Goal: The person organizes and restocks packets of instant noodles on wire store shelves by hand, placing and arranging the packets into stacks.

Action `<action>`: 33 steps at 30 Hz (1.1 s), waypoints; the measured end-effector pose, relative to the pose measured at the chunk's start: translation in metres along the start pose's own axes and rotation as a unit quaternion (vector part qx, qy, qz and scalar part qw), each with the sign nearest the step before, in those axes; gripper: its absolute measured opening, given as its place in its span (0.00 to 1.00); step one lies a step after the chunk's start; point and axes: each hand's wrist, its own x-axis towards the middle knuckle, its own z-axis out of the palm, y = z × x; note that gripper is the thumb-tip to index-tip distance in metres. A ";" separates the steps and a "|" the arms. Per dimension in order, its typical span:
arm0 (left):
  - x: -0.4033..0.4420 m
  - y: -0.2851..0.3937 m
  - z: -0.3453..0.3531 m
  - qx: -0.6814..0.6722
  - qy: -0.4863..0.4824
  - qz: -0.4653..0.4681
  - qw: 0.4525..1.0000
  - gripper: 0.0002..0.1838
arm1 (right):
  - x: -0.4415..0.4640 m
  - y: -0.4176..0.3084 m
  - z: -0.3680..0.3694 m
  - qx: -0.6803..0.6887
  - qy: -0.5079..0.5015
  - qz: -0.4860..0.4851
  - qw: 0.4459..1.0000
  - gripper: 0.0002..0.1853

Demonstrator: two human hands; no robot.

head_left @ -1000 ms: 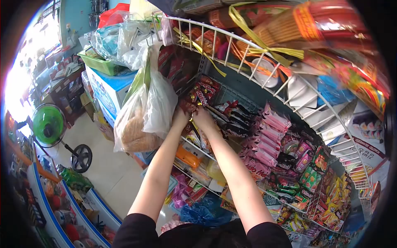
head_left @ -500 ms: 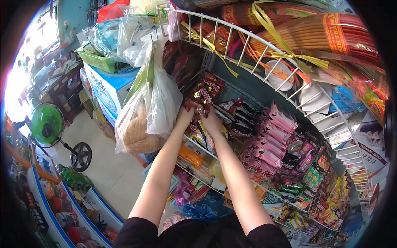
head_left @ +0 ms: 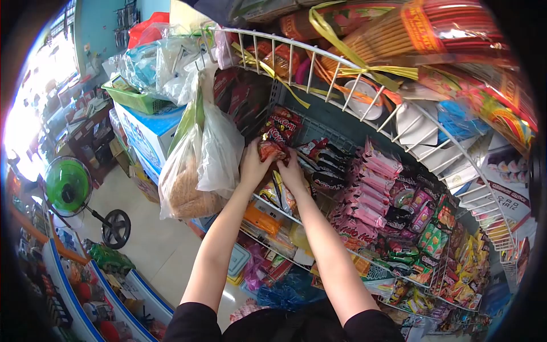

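Note:
My left hand [head_left: 253, 163] and my right hand [head_left: 290, 171] are together at the left end of a wire shelf. Both are closed on a shiny red packet [head_left: 272, 149], which looks like an instant noodle packet. Just behind it stands a stack of red and black Kokomi noodle packets [head_left: 283, 122]. Below my hands lie yellow packets [head_left: 276, 192]. To the right are black packets [head_left: 332, 166] and a pile of pink packets [head_left: 370, 191]. My fingertips are partly hidden by the packet.
White plastic bags [head_left: 196, 171] hang left of my forearms. A white wire rack [head_left: 319, 91] with bundled incense sticks [head_left: 393, 37] juts out above. More snack packets [head_left: 456, 268] fill the lower right. A green fan [head_left: 68, 185] stands on the floor at left.
The red packet now shows more clearly between my hands, and my left hand has turned and sits further left on it. The whole view has shifted slightly.

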 end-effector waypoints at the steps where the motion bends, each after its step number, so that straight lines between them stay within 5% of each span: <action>1: 0.000 0.007 -0.004 0.009 0.007 0.042 0.999 0.29 | 0.006 0.005 0.002 0.120 -0.023 0.006 0.993 0.33; 4: 0.000 0.043 -0.020 0.032 0.032 0.113 0.993 0.23 | 0.004 -0.017 -0.022 0.315 -0.053 -0.060 0.946 0.36; 7: -0.003 0.087 -0.037 0.022 0.079 0.173 0.981 0.23 | -0.015 -0.054 -0.055 0.316 -0.038 -0.120 0.940 0.38; 8: -0.007 0.105 -0.046 0.014 0.085 0.185 0.979 0.24 | -0.031 -0.077 -0.074 0.157 0.031 -0.147 0.976 0.39; 11: -0.027 0.149 -0.066 0.017 0.063 0.255 0.965 0.28 | -0.084 -0.118 -0.127 -0.040 0.155 -0.252 0.954 0.42; 14: -0.055 0.197 -0.078 0.026 -0.013 0.285 0.958 0.29 | -0.131 -0.134 -0.184 -0.158 0.105 -0.286 0.939 0.35; 16: -0.072 0.228 -0.075 0.010 -0.081 0.312 0.947 0.30 | -0.160 -0.124 -0.216 -0.054 0.001 -0.216 0.975 0.31; 21: -0.109 0.298 -0.038 -0.013 -0.157 0.348 0.924 0.29 | -0.229 -0.083 -0.301 -0.105 0.060 -0.134 0.984 0.24; 23: -0.134 0.309 -0.011 -0.075 -0.101 0.317 0.940 0.35 | -0.254 -0.063 -0.345 -0.050 0.083 -0.087 0.992 0.23; 25: -0.176 0.318 0.017 -0.202 -0.116 0.173 0.957 0.40 | -0.282 -0.034 -0.385 0.001 0.143 -0.032 0.989 0.22; 26: -0.203 0.321 0.037 -0.267 -0.126 0.106 0.950 0.45 | -0.298 -0.025 -0.402 0.167 0.156 0.020 0.973 0.22; 27: -0.223 0.346 0.048 -0.339 -0.159 0.050 0.926 0.49 | -0.309 -0.012 -0.416 0.300 0.192 -0.016 0.934 0.22; 29: -0.260 0.375 0.080 -0.403 -0.253 -0.002 0.879 0.53 | -0.339 0.006 -0.449 0.359 0.243 0.077 0.898 0.23; 31: -0.283 0.410 0.113 -0.462 -0.395 -0.065 0.791 0.56 | -0.356 0.025 -0.469 0.401 0.307 0.054 0.861 0.26; 33: -0.304 0.446 0.150 -0.505 -0.426 -0.155 0.734 0.51 | -0.373 0.051 -0.492 0.407 0.337 0.042 0.848 0.29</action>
